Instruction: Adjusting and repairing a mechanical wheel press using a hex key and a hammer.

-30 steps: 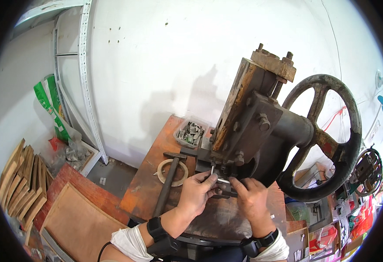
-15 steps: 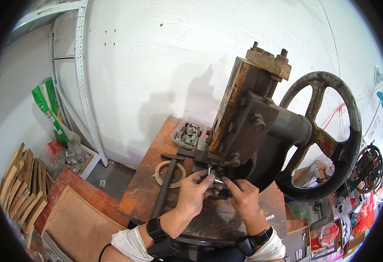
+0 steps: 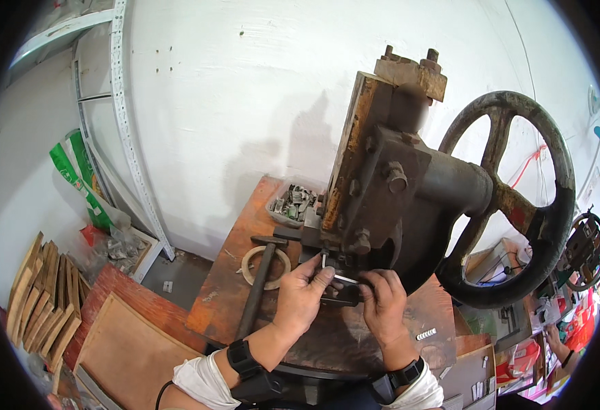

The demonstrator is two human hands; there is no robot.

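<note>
At the foot of a dark, worn hand press (image 3: 389,184), both my hands work close together. The left hand (image 3: 301,295) has its thumb and fingers pinched under the ram, by a small bright upright metal piece. A thin shiny metal strip (image 3: 345,279) spans the gap from there to my right hand (image 3: 384,297). The right fingers are curled round the strip's outer end. Fingers partly hide the die area, so which parts touch inside it cannot be seen.
A hammer (image 3: 259,287) lies across a tape roll (image 3: 248,263) left of my hands. Behind them stands a clear box of metal pieces (image 3: 293,203). The press's large handwheel (image 3: 563,205) rises at right; small white pieces (image 3: 425,334) lie on the wooden table (image 3: 235,236). Another person's hand (image 3: 557,344) shows far right.
My right hand has drawn slightly away from the left, and more of the strip shows between them. Another person's hand has come into view at the far right. The view has shifted a little.
</note>
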